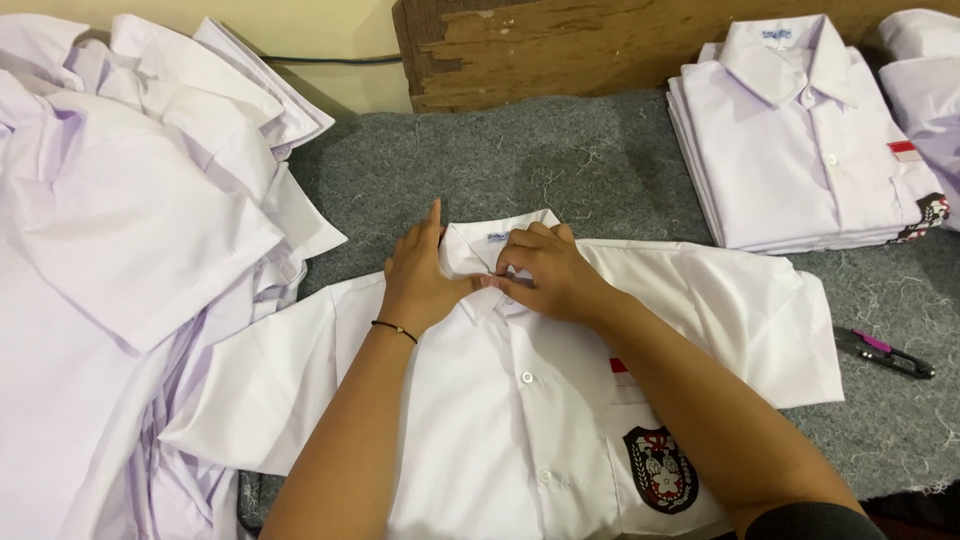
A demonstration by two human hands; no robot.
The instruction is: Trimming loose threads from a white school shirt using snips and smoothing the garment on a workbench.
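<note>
A white short-sleeved shirt (480, 420) lies face up on the grey felt table (520, 170), collar away from me. It has white buttons down the front and a dark crest on the chest pocket. My left hand (420, 280) and my right hand (548, 272) meet at the collar, pinching the fabric near the top button. A thin black band circles my left wrist. My fingers cover the top button, so I cannot see whether it is fastened.
A loose heap of white shirts (130, 220) fills the left side. A neat stack of folded white shirts (800, 140) sits at the back right, with more at the far right edge. Small black-and-pink thread snips (885, 353) lie right of the shirt. A worn wooden board (560, 45) stands behind.
</note>
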